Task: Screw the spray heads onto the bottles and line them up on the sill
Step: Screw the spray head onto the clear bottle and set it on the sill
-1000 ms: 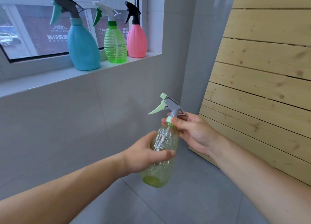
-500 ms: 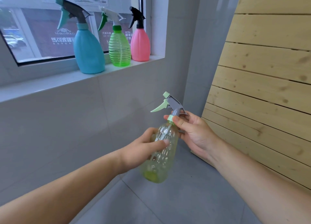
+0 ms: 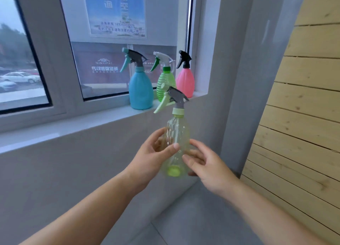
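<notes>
Head view is showing the clear yellow-green bottle [image 3: 177, 143] rising in the middle of the frame, its grey spray head [image 3: 174, 99] now seated on the pale collar. A moment ago the right hand [image 3: 204, 163] was pinching that collar; now it is hanging spread beside the bottle's lower body, fingertips perhaps just brushing it, though I cannot quite tell. The left hand [image 3: 156, 152] is wrapping thumb and fingers around the bottle's middle, carrying it alone. That suggests the screwing is finished and the lift to the sill [image 3: 73, 126] is starting. Toward the upper centre, the blue bottle [image 3: 140, 91], green bottle [image 3: 164, 86] and pink bottle [image 3: 185, 82] are standing capped in a row, with bare sill stretching to their left.
</notes>
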Demonstrator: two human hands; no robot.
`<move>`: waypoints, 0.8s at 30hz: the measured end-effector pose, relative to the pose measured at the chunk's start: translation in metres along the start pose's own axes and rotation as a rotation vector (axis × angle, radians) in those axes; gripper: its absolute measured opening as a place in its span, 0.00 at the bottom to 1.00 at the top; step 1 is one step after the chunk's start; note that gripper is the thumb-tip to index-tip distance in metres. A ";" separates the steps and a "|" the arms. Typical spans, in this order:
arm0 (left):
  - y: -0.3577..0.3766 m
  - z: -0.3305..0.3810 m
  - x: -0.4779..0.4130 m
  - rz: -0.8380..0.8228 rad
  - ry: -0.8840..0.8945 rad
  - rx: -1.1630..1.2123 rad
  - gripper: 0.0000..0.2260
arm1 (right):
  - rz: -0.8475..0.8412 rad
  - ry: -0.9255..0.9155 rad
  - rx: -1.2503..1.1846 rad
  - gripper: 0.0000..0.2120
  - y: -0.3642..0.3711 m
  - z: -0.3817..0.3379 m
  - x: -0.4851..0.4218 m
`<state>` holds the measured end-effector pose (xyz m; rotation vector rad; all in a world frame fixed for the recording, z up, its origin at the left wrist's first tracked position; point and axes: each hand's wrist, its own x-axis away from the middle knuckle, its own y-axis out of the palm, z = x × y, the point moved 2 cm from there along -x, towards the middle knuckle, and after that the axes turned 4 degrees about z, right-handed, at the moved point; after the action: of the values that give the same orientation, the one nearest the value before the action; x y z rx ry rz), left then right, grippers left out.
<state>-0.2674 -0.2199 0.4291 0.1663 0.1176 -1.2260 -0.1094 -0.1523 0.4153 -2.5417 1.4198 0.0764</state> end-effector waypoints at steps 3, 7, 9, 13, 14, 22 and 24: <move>-0.027 0.028 0.001 0.009 0.061 0.007 0.16 | -0.034 -0.087 -0.008 0.21 0.030 -0.031 -0.025; -0.073 0.065 -0.011 0.126 0.081 -0.029 0.14 | -0.086 -0.193 -0.005 0.20 0.067 -0.071 -0.054; -0.093 0.085 -0.016 0.181 0.102 -0.089 0.15 | -0.096 -0.228 -0.001 0.22 0.084 -0.090 -0.069; -0.129 0.112 -0.030 0.296 0.142 -0.196 0.18 | -0.100 -0.258 0.055 0.28 0.116 -0.118 -0.096; -0.133 0.115 -0.033 0.337 0.140 -0.221 0.18 | -0.091 -0.263 0.061 0.29 0.121 -0.121 -0.102; -0.160 0.117 -0.053 0.521 0.111 -0.291 0.15 | -0.045 -0.240 0.105 0.27 0.159 -0.124 -0.133; -0.164 0.115 -0.056 0.541 0.113 -0.299 0.16 | -0.041 -0.241 0.106 0.26 0.165 -0.122 -0.137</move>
<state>-0.4408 -0.2441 0.5414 0.0025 0.3299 -0.6493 -0.3291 -0.1486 0.5272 -2.3810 1.2460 0.2828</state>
